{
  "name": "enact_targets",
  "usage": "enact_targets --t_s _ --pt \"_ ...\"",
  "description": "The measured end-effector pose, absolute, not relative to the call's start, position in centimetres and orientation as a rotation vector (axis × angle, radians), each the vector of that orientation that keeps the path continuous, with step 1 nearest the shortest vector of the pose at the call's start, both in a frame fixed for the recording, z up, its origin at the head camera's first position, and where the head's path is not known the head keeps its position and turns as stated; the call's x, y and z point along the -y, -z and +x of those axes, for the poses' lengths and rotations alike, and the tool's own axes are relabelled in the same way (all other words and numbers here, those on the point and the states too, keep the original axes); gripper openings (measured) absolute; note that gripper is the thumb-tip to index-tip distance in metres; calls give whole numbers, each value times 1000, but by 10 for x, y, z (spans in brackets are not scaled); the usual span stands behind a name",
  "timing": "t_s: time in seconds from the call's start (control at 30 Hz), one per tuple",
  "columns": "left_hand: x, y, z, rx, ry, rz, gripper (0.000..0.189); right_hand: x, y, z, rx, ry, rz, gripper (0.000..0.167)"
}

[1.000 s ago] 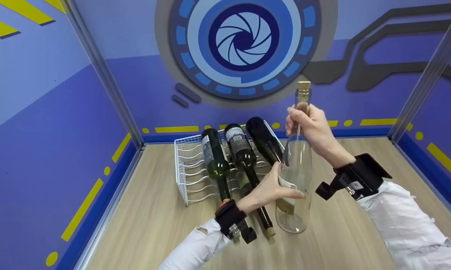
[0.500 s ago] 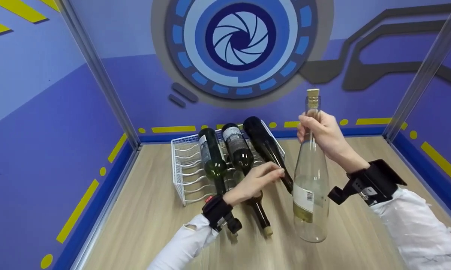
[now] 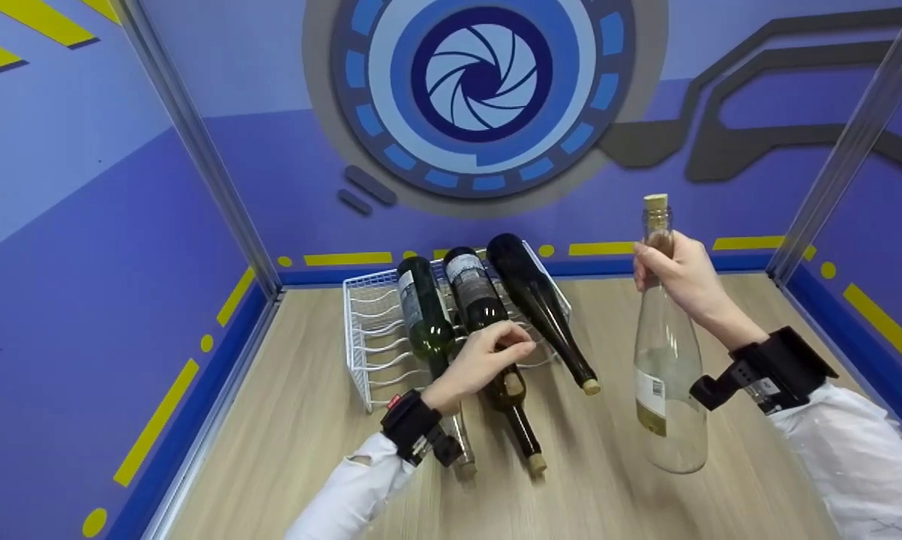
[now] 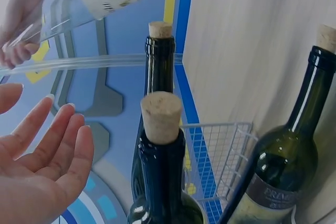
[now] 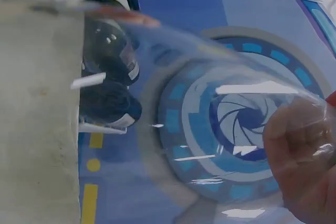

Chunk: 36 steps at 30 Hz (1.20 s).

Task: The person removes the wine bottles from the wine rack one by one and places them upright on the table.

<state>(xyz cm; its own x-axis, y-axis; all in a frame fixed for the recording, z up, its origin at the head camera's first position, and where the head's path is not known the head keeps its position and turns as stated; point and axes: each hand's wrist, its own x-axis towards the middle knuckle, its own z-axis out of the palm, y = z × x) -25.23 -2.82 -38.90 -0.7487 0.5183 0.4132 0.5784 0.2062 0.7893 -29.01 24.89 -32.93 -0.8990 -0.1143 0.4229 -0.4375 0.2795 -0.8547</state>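
Note:
My right hand (image 3: pixel 687 285) grips the neck of a clear glass wine bottle (image 3: pixel 672 345), held upright with a cork in its mouth and a white and gold label low on its side. Its base hangs over the front right of the table. My left hand (image 3: pixel 477 364), fingers loosely bent and holding nothing, hovers over the necks of the bottles on a white wire wine rack (image 3: pixel 357 345). A green bottle (image 3: pixel 424 307), a labelled dark bottle (image 3: pixel 477 289) and another dark bottle (image 3: pixel 533 289) slope across it, necks forward. The left hand hides part of the green bottle's neck.
Two more corked necks, one clear (image 3: pixel 462 442) and one dark (image 3: pixel 524 435), stick out lower at the rack's front. Printed blue panels (image 3: pixel 233 187) wall in the wooden table (image 3: pixel 286 450) at the back and sides.
My right hand has carried the clear bottle right and somewhat down. The left hand has come off the clear bottle's side and drawn back left, its spread fingers now bent.

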Motion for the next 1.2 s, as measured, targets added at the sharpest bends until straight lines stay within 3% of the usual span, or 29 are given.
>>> enact_targets --t_s 0.2,0.47,1.2 --pt "34 392 -254 2386 1593 -1086 11 -258 334 -298 2323 -1524 418 17" --pt "38 392 -254 2404 1583 -1074 10 -275 358 -331 2299 -1448 276 24" --pt "50 402 -256 2417 1592 -1020 7 -278 394 -371 2217 -1497 95 31"
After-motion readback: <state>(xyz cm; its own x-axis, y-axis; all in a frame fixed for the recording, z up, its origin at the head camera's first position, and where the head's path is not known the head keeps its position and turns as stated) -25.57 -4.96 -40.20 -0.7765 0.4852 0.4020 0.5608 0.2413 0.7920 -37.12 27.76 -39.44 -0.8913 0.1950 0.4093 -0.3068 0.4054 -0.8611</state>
